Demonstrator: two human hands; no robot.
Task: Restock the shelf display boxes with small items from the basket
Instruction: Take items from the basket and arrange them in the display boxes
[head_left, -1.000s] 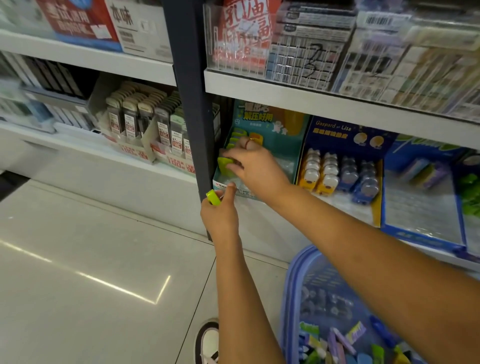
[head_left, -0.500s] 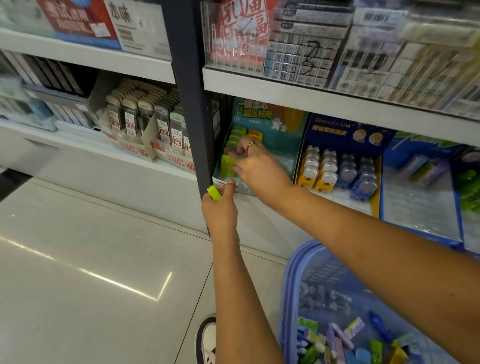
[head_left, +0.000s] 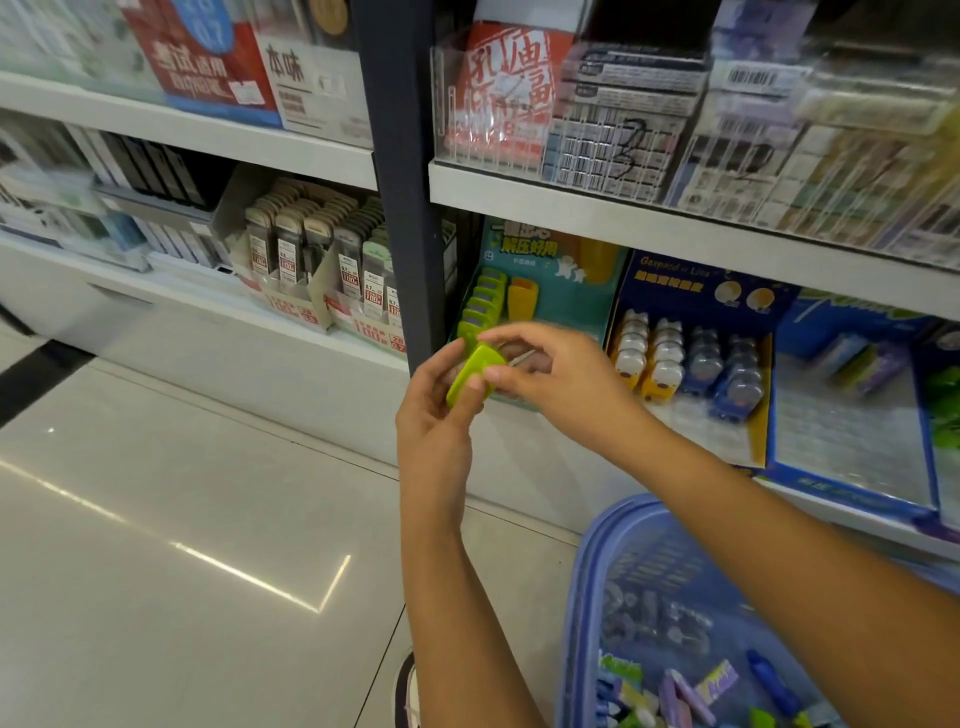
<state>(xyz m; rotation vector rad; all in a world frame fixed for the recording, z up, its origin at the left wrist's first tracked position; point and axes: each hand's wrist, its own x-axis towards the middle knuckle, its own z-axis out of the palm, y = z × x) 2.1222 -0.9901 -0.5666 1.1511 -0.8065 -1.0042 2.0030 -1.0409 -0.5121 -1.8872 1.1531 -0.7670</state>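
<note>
Pale glossy tiled floor (head_left: 182, 519) fills the lower left. White metal shelving unit (head_left: 623, 218) runs across the top w/ a dark upright post (head_left: 405, 208) splitting it into 2 bays; packaged stationery on every level.

Blue plastic basket (head_left: 582, 597) sits at btm right, below the right forearm, w/ assorted small coloured pcs (head_left: 691, 691) loose in the bottom.

On the low shelf just right of the post stands a teal cardboard display box (head_left: 561, 291). Its left column holds a row of lime-green clips (head_left: 480, 306), w/ one orange clip (head_left: 522, 299) beside them at the back. Next box to the right is a dark blue cardboard display box (head_left: 670, 280) w/ yellow and blue pcs in rows.

Both hands meet in front of the teal box, near its front left corner. The left hand (head_left: 436, 415) is curled round a small lime-green plastic clip (head_left: 475, 374), thumb on its lower face. The right hand (head_left: 561, 374) pinches the same clip at its upper end, thumb and fingertips closed narrow on it; some motion blur there. The clip is tilted, in the air btwn the hands, not in the box.

A shoe toe (head_left: 408, 686) shows at the btm edge.
</note>
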